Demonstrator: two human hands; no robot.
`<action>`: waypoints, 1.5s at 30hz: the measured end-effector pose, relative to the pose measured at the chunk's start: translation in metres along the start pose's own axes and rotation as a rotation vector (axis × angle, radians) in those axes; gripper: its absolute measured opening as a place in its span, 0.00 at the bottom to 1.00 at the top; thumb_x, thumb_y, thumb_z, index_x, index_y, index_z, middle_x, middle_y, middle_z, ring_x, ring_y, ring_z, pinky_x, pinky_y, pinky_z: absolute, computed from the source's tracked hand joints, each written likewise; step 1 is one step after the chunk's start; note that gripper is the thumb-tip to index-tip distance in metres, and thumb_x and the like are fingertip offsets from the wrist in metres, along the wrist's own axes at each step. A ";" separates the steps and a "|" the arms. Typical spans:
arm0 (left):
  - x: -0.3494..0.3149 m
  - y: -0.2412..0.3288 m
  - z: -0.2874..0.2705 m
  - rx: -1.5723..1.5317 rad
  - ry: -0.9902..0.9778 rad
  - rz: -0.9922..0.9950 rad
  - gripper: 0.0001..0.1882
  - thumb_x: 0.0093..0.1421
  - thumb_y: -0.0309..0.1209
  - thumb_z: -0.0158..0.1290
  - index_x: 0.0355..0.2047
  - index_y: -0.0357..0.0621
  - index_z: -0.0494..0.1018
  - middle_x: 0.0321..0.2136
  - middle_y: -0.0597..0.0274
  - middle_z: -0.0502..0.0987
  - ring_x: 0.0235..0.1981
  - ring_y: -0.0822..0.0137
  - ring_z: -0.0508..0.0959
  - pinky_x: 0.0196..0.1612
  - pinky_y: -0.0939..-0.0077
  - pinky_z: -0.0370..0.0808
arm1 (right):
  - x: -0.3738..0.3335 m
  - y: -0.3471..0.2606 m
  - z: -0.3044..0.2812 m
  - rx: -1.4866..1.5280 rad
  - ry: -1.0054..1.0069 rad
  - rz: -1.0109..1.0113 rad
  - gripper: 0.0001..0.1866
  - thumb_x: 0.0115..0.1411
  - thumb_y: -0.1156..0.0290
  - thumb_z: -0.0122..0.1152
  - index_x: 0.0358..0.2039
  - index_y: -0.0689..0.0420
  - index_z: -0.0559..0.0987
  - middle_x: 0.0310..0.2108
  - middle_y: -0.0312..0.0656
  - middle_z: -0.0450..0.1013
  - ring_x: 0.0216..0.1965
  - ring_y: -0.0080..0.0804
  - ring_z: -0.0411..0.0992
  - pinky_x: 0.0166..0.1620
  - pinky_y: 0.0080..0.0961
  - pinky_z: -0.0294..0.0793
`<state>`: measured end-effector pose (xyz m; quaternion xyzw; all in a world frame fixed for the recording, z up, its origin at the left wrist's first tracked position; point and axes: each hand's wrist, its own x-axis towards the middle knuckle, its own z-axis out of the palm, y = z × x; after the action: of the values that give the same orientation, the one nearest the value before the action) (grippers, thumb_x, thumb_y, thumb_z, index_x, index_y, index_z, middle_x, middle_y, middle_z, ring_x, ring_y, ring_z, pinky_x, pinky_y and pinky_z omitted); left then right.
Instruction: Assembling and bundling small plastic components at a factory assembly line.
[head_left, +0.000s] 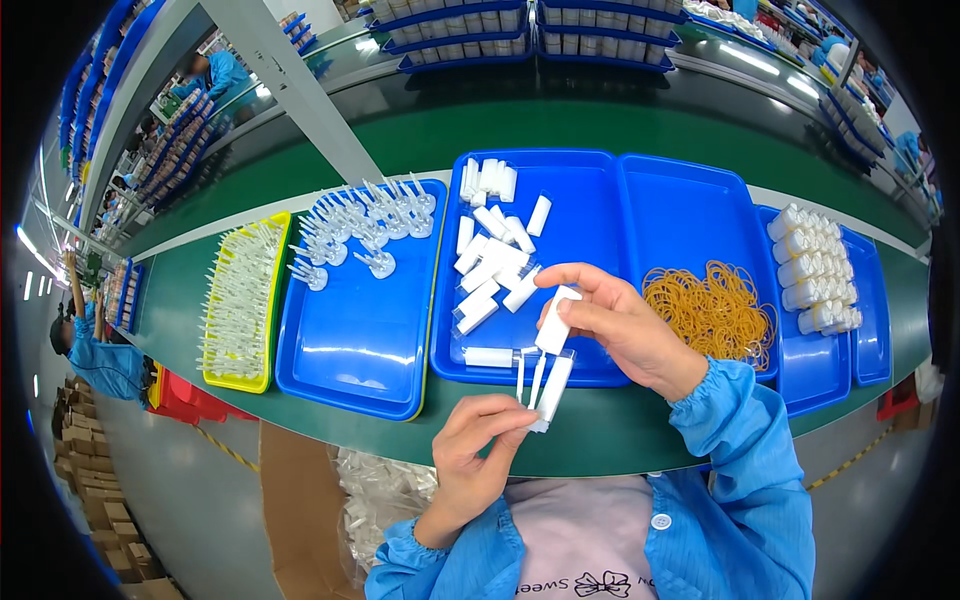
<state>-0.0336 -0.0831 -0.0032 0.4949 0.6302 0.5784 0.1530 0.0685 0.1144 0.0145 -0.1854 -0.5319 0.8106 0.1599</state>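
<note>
In front of my chest, my left hand [478, 447] pinches the bottom of a small clear base with thin white prongs [521, 380] rising from it. A white cylinder [556, 386] in clear film stands upright on that base, beside the prongs. Just above, my right hand [622, 325] grips another white piece [557, 322], roughly cylindrical, between thumb and fingers. Its lower end meets the top of one prong; whether the prong enters it cannot be seen. Behind my hands, a blue tray [590, 200] carries several loose white cylinders [488, 262] wrapped in clear film.
To the left are a blue tray [345, 385] with clear pronged bases [378, 262] and a yellow tray [262, 375] of white spiked parts. To the right, rubber bands [712, 312] lie in a blue tray, beyond which stand bundled white cylinders [812, 270]. A cardboard box [295, 500] is below the table edge.
</note>
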 end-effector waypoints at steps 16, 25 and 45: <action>0.002 0.004 -0.005 0.062 -0.044 0.045 0.09 0.52 0.17 0.59 0.34 0.39 0.80 0.34 0.57 0.76 0.33 0.68 0.76 0.34 0.78 0.73 | -0.015 -0.002 -0.002 -0.191 -0.108 0.008 0.14 0.65 0.64 0.55 0.43 0.62 0.80 0.40 0.39 0.74 0.44 0.22 0.69 0.48 0.21 0.67; -0.011 -0.015 -0.007 -0.126 0.023 -0.213 0.12 0.53 0.20 0.61 0.39 0.36 0.76 0.35 0.56 0.76 0.38 0.66 0.79 0.42 0.75 0.76 | -0.006 0.003 0.005 -0.441 -0.103 -0.169 0.17 0.65 0.61 0.55 0.47 0.59 0.79 0.42 0.40 0.75 0.46 0.30 0.69 0.49 0.28 0.66; -0.004 -0.014 -0.017 -0.219 0.059 -0.132 0.09 0.57 0.20 0.57 0.39 0.38 0.80 0.37 0.59 0.74 0.38 0.69 0.74 0.40 0.80 0.71 | 0.024 -0.011 -0.013 -0.401 0.088 -0.199 0.09 0.64 0.69 0.54 0.38 0.61 0.78 0.34 0.34 0.74 0.39 0.18 0.68 0.45 0.19 0.67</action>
<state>-0.0509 -0.0941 -0.0120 0.4152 0.5986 0.6470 0.2252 0.0540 0.1397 0.0170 -0.1952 -0.6908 0.6598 0.2221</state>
